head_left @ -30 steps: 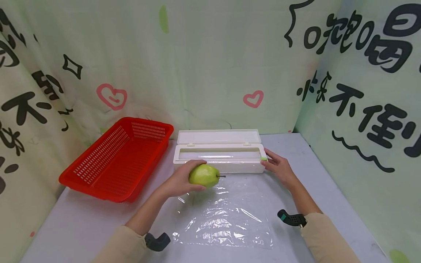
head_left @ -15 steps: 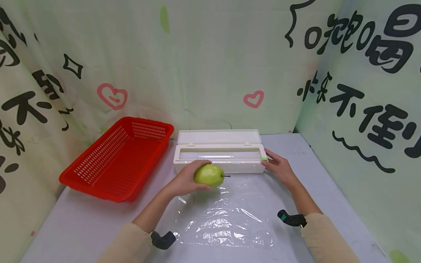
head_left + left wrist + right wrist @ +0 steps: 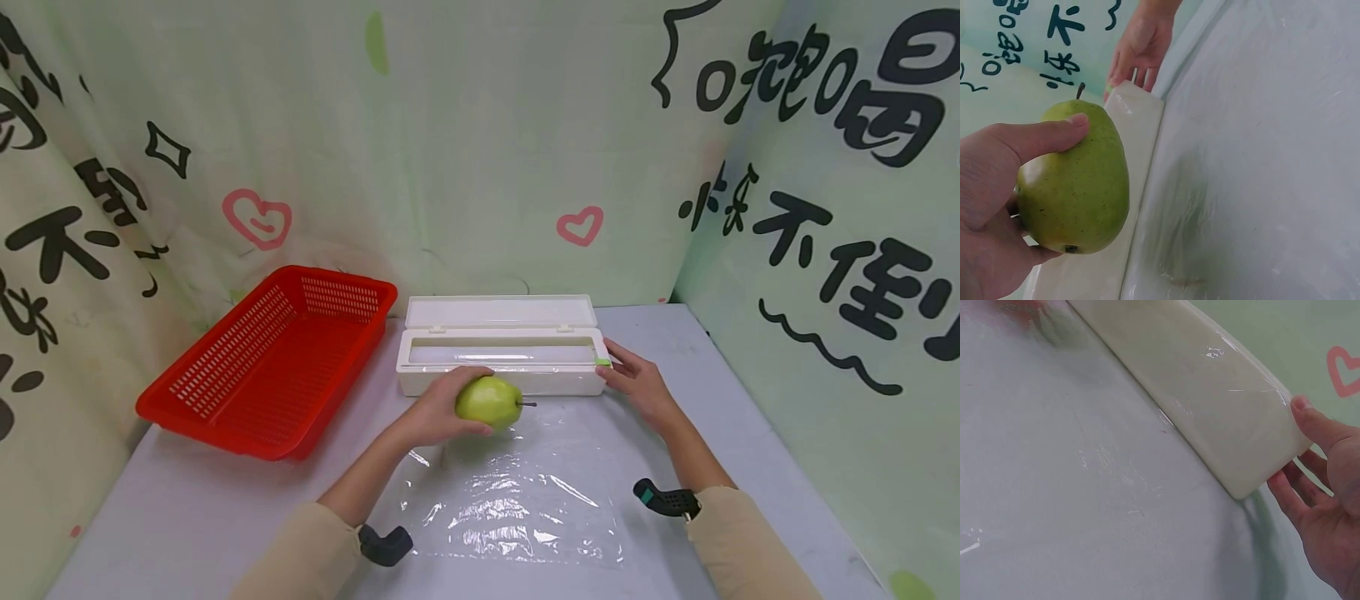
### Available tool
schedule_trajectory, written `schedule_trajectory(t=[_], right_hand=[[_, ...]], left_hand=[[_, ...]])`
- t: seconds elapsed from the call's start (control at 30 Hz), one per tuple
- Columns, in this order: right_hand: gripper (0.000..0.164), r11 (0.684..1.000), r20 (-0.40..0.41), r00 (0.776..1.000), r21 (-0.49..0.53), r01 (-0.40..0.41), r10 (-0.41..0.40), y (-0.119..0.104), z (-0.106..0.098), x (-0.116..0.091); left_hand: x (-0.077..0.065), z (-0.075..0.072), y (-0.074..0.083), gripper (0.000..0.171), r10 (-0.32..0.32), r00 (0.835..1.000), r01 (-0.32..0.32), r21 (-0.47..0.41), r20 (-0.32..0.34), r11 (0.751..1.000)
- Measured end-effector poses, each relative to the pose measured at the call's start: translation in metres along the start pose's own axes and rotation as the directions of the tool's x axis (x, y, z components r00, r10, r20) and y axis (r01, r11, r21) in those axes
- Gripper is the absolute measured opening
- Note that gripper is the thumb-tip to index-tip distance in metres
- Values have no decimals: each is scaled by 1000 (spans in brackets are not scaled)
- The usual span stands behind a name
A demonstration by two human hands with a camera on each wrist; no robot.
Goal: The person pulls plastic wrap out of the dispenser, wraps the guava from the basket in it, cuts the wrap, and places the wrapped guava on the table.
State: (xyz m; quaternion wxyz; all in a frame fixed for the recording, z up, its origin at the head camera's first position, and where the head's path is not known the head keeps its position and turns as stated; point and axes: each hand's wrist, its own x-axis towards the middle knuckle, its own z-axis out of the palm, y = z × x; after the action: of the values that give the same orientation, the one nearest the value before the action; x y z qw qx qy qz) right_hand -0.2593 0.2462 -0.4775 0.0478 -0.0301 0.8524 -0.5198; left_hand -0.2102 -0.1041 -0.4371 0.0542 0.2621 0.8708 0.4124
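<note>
My left hand (image 3: pixel 435 414) grips a green pear (image 3: pixel 487 402) by its side, thumb nearest me, the stem pointing right. The pear is held above a sheet of clear cling film (image 3: pixel 517 508) spread on the table. Behind it stands a white cling film dispenser (image 3: pixel 555 385) with its lid tipped back; the film runs out from its front. In the left wrist view the thumb lies across the pear (image 3: pixel 1079 181) near the stem. At the dispenser's right end, my right hand (image 3: pixel 637 387) holds the corner, thumb on the upper edge and fingers against the end, as the right wrist view shows.
A red plastic basket (image 3: pixel 270 392) with slotted walls sits at the left of the white table (image 3: pixel 217 508). Printed cloth (image 3: pixel 450 167) hangs behind and on both sides. A black wrist mount (image 3: pixel 386 546) shows on the left arm, another (image 3: pixel 667 500) on the right.
My left hand has carried the pear a short way to the right, in front of the dispenser. The right hand and the dispenser have stayed in place.
</note>
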Motion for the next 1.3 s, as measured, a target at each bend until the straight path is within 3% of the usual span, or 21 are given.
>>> schedule_trajectory(t=[0.83,1.1,1.3], right_hand=[[71,1000,17,1000,6,9,-9,-6,-1,-3],[66,1000,30,1000,11,-6,5,-36,-1,-18],[68,1000,18,1000,26,-16,16,-23,-1,-12]], left_hand=[[15,20,2,79,-5,1000,5,61,-5,998],[17,25,3,79,-22,1000,22,70,-3,997],[17,29,5,79,-21,1000,22,75,-15,997]])
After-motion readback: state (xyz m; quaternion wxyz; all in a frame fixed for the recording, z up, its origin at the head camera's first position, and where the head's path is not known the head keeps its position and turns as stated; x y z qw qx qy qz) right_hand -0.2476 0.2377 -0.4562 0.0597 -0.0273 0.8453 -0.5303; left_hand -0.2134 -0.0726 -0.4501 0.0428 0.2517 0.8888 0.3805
